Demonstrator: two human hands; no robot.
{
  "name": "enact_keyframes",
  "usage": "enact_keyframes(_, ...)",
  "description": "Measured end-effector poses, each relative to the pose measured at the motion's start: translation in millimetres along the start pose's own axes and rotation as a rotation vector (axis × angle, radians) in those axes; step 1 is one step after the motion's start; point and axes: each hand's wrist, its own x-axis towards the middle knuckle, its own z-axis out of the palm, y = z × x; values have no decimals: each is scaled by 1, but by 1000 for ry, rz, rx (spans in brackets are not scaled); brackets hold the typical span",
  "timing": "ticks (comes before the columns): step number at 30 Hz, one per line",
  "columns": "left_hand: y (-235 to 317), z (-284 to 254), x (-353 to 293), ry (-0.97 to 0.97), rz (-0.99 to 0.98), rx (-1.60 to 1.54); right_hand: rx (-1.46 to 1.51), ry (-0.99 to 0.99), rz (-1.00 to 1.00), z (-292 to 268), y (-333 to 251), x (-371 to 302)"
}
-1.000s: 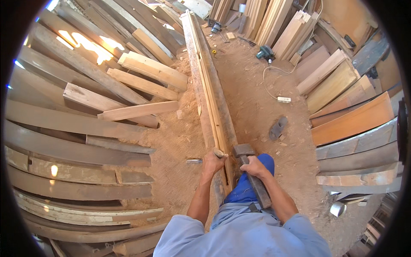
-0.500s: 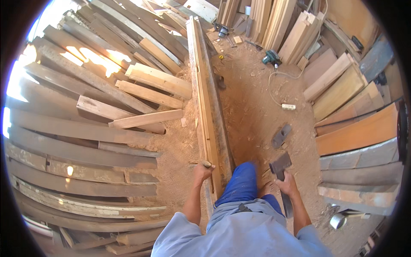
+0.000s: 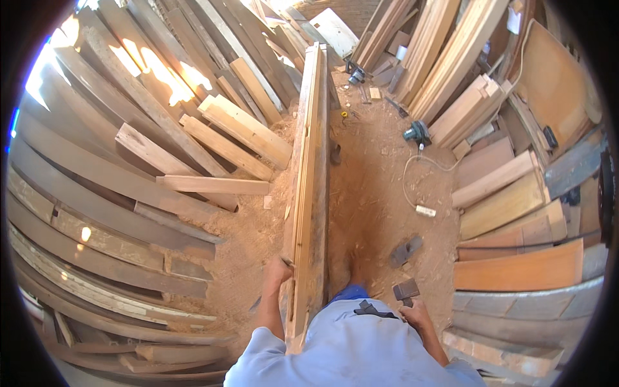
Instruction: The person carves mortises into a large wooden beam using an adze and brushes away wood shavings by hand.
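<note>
The left hand (image 3: 277, 269) grips the near end of a long plank (image 3: 308, 174) that runs away over the sawdust floor (image 3: 374, 193). The right hand (image 3: 416, 316) is closed around a dark block tool (image 3: 405, 290). A second block (image 3: 406, 250) lies just beyond. Stacked boards (image 3: 129, 180) crowd both sides. The person's shirt (image 3: 348, 351) hides the plank's near tip.
</note>
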Motion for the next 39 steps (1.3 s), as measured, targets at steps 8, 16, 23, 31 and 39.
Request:
enact_keyframes(8,154,-84,99,299,344,-178,-338,-74,-65,-44,-127,125)
enact_keyframes(16,336,-92,124,-13,1204,-447,484,-380,-36,-89,-272,214)
enact_keyframes(23,421,-53,167,-19,1463,-174,726,-734,-292,-98,-380,366)
enact_keyframes(31,448,-123,314,271,510,-131,362,-864,8,-108,-494,493)
enact_keyframes(39,332,-77,433,525,-79,-14,124,-843,96,-132,-510,574)
